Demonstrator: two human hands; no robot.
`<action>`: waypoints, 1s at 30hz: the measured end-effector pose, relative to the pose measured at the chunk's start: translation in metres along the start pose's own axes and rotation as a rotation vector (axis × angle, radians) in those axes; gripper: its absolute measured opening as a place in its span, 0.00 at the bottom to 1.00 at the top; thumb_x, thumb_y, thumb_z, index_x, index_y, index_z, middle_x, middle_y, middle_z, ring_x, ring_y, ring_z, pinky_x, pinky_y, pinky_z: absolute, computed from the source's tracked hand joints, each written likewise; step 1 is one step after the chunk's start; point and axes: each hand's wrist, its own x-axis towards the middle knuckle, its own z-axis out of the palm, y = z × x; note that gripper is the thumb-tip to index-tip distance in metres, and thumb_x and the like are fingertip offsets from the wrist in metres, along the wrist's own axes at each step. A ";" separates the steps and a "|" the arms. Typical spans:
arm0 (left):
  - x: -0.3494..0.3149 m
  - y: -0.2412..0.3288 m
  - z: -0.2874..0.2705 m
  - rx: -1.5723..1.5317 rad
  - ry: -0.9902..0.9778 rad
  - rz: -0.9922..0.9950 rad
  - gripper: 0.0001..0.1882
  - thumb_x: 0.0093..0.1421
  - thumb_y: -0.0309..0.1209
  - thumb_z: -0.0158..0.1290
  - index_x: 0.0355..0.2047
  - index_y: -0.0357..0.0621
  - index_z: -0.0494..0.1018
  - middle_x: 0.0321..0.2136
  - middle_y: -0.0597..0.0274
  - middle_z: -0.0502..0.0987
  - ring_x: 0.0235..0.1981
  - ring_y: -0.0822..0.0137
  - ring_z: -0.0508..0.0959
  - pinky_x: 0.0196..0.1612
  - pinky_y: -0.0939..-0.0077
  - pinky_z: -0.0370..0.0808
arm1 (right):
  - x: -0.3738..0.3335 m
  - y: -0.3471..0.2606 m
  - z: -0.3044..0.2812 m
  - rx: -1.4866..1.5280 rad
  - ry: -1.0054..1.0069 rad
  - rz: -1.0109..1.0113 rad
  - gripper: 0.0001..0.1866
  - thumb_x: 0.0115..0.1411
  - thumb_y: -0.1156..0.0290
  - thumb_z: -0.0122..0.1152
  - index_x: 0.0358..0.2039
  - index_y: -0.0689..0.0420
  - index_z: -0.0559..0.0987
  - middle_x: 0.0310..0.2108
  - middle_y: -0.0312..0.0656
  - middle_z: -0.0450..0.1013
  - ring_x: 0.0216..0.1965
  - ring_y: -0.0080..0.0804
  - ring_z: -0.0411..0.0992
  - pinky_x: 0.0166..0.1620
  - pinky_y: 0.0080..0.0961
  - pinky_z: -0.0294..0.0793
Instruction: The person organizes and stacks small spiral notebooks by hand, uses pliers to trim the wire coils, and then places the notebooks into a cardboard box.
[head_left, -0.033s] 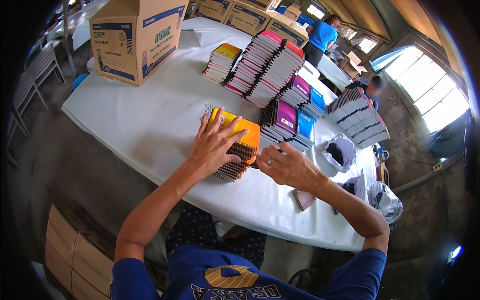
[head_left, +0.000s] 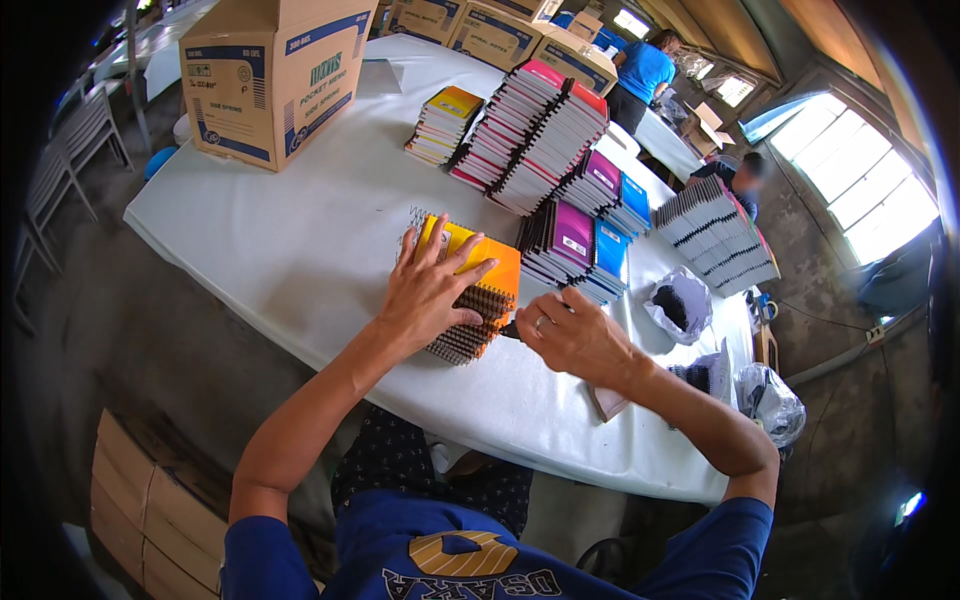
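A notebook stack (head_left: 502,262) sat near the front edge of the tabletop (head_left: 300,250), just left of the purple notebooks (head_left: 572,232).
The left hand (head_left: 432,288) lay open, fingers spread over the stack's yellow and orange top; the right hand (head_left: 572,335) was closed around a small dark tool (head_left: 511,330) beside its right side.

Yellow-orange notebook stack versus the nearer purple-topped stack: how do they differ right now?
The yellow-orange stack has a yellow-to-orange top cover; the purple-topped stack has a purple one with a pale label.
The left hand lies spread over the yellow-orange stack, while no hand touches the purple-topped stack.
The yellow-orange stack is nearer the person; the purple-topped stack sits farther right, beside a blue-topped stack.
Both lie on the white-covered table.
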 end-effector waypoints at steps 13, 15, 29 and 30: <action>-0.010 0.007 -0.001 0.073 0.036 0.024 0.49 0.40 0.53 0.65 0.64 0.62 0.61 0.66 0.63 0.56 0.68 0.44 0.46 0.65 0.38 0.48 | 0.005 0.007 -0.003 -0.083 -0.001 -0.116 0.12 0.52 0.68 0.62 0.38 0.51 0.76 0.41 0.27 0.70 0.46 0.23 0.65 0.53 0.29 0.62; -0.010 0.007 0.001 0.066 0.043 0.026 0.49 0.40 0.53 0.65 0.64 0.61 0.61 0.66 0.63 0.55 0.68 0.44 0.47 0.65 0.38 0.49 | 0.005 0.006 0.001 -0.091 0.021 -0.124 0.12 0.52 0.68 0.62 0.38 0.52 0.76 0.40 0.27 0.71 0.46 0.22 0.66 0.52 0.29 0.63; -0.016 0.008 0.001 0.076 0.040 0.023 0.55 0.35 0.51 0.68 0.66 0.62 0.57 0.67 0.62 0.53 0.68 0.42 0.46 0.66 0.38 0.46 | 0.006 0.000 -0.004 0.001 -0.018 -0.058 0.17 0.49 0.68 0.65 0.41 0.50 0.75 0.39 0.25 0.71 0.49 0.22 0.64 0.54 0.29 0.62; -0.016 0.009 0.001 0.074 0.040 0.024 0.55 0.35 0.51 0.68 0.66 0.62 0.57 0.67 0.62 0.53 0.68 0.42 0.46 0.66 0.38 0.46 | 0.006 0.001 0.000 -0.041 0.003 -0.089 0.16 0.50 0.68 0.64 0.40 0.51 0.75 0.39 0.26 0.71 0.48 0.22 0.65 0.53 0.28 0.62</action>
